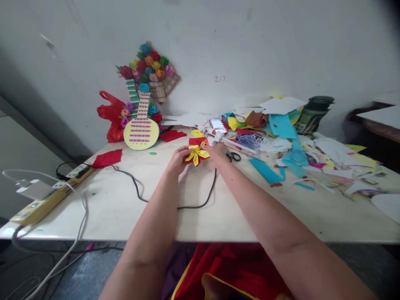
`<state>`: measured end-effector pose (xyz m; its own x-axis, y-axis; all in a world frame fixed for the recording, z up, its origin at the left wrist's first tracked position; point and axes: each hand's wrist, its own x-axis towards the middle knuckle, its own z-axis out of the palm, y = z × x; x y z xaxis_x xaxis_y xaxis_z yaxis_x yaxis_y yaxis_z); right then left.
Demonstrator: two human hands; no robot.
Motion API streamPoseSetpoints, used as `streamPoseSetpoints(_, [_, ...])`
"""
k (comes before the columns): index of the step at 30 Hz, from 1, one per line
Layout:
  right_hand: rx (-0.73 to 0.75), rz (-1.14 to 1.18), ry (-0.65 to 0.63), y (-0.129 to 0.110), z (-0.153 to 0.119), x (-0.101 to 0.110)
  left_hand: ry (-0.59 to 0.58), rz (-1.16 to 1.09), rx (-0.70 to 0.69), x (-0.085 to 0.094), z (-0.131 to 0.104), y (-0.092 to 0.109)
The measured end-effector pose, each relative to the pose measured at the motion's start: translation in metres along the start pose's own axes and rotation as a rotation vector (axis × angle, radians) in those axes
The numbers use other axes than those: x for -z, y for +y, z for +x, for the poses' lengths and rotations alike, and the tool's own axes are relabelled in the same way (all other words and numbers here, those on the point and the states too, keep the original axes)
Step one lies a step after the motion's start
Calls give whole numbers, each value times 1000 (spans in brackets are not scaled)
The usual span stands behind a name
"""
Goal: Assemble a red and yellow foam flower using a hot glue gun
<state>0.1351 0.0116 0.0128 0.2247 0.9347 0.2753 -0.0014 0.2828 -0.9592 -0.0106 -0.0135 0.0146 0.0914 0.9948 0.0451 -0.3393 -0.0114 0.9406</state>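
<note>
A flower with yellow petals over red ones [196, 155], apparently paper, is held up just above the table between both hands. My left hand [178, 160] grips its left side, thumb and fingers closed on the petals. At the right edge of the flower is my right hand [218, 151], fingers pinched together on a petal; the fingertips are partly hidden. Right behind that hand is a white tool like a glue gun [214, 134], mostly covered. A pair of scissors with black handles [235, 156] lies to the right of my right hand.
A black cord [135, 183] crosses the table from the power strip [50, 198]. Left of centre stands a yellow paper guitar [140, 133] before paper flowers [153, 62]. Blue scraps [265, 170], a coil of purple string [250, 141] and a dark green jar [313, 114] crowd the right.
</note>
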Motion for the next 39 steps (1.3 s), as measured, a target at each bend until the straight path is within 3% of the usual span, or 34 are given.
streamPoseSetpoints(3, [-60, 109, -18, -3, -2, 0, 28, -9, 8, 1, 1, 0])
streamPoseSetpoints(7, [-10, 147, -51, -5, -2, 3, 62, -54, -1, 3, 2, 0])
streamPoseSetpoints(12, [-45, 109, -49, -10, 0, 8, 219, -163, -8, 11, 7, 3])
streamPoseSetpoints(21, [-102, 184, -233, -13, -4, 12, 415, -336, -52, 23, 7, 15])
streamPoseSetpoints(27, [-138, 236, -471, -23, -4, 22, 419, -293, -71, 22, 8, 13])
streamPoseSetpoints(32, [-174, 203, -591, -26, -4, 27, 419, -249, -72, 20, 6, 13])
streamPoseSetpoints(36, [-140, 102, -540, -25, -4, 26, 549, -300, -193, 30, 8, 19])
streamPoseSetpoints(39, [-2, -108, -456, -21, -5, 23, 685, -394, -338, 41, 6, 26])
